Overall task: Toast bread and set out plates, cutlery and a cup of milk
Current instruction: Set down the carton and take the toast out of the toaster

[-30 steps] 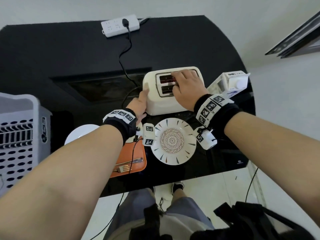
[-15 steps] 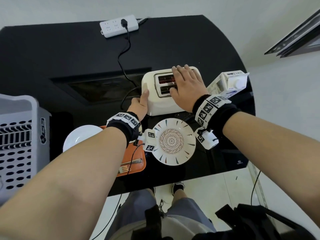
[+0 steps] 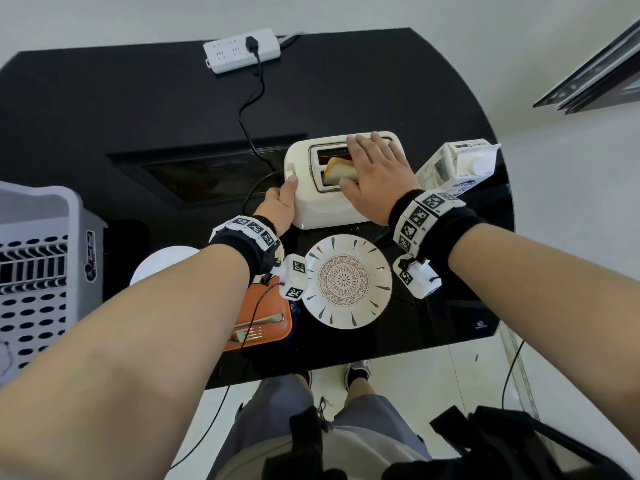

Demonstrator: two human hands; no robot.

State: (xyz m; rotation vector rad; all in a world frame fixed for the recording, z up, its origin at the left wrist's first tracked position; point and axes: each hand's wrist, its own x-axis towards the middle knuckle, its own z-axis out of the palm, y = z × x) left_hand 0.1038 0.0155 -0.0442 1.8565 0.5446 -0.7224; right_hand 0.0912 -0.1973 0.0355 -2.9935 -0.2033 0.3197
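Observation:
A cream toaster [image 3: 332,209] stands mid-table with a slice of bread [image 3: 341,169] risen out of its near slot. My right hand [image 3: 377,178] lies flat on the toaster's top, fingers spread, partly covering both slots and the bread's right end. My left hand [image 3: 278,206] presses against the toaster's left end, thumb just under the lever [image 3: 290,174]; its fingers are hidden. A patterned plate [image 3: 379,268] sits in front of the toaster. A milk carton [image 3: 457,164] stands to the right. An orange tray [image 3: 266,306] holds a fork [image 3: 249,333].
A plain white plate [image 3: 162,263] lies left of the tray, partly under my forearm. A grey perforated basket [image 3: 34,271] stands at the left edge. The toaster's cord [image 3: 249,109] runs back to a power strip [image 3: 239,51]. The table's front edge is near the patterned plate.
The bread has popped up from the near slot, where only glowing slots showed before. My right hand opened flat and slid to the right on the toaster. The left thumb rose with the lever.

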